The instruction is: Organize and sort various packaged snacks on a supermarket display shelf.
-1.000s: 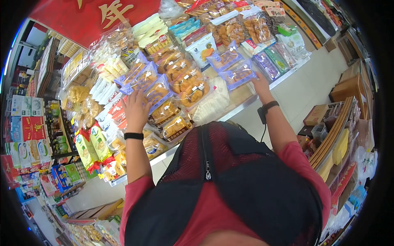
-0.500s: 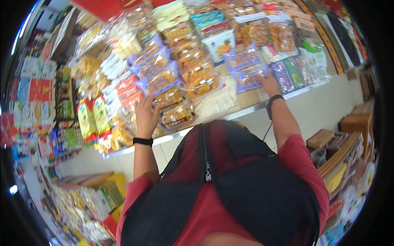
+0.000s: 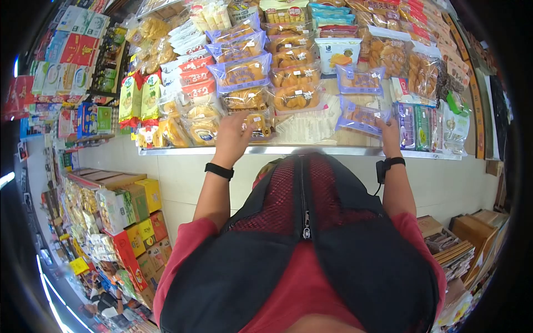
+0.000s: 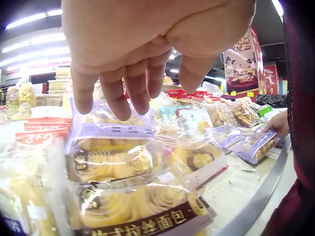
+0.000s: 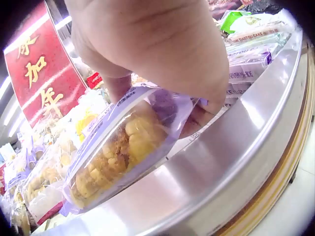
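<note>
In the head view the right hand (image 3: 390, 136) grips the right end of a purple-edged bread pack (image 3: 360, 116) near the counter's front edge; the right wrist view shows its fingers around the end of that pack (image 5: 118, 152). A second purple pack (image 3: 360, 81) lies just behind it. The left hand (image 3: 232, 139) is over the front brown-labelled bread pack (image 3: 257, 125). From the left wrist, the left hand (image 4: 157, 49) has its fingers extended above the packs, holding nothing. Behind that row lie several purple packs (image 3: 240, 74).
Bagged snacks cover the counter, whose metal edge (image 3: 322, 150) runs along the front. A paper sheet (image 3: 302, 126) lies between the bread rows and the gripped pack. Purple and green boxes (image 3: 423, 127) stand right of the right hand. Stacked cartons (image 3: 145, 200) are at the lower left.
The head view has turned and shifted along the counter. The left hand has moved from beside the purple packs toward the front brown-labelled pack. The right hand keeps its purple pack, which now lies apart from the one behind.
</note>
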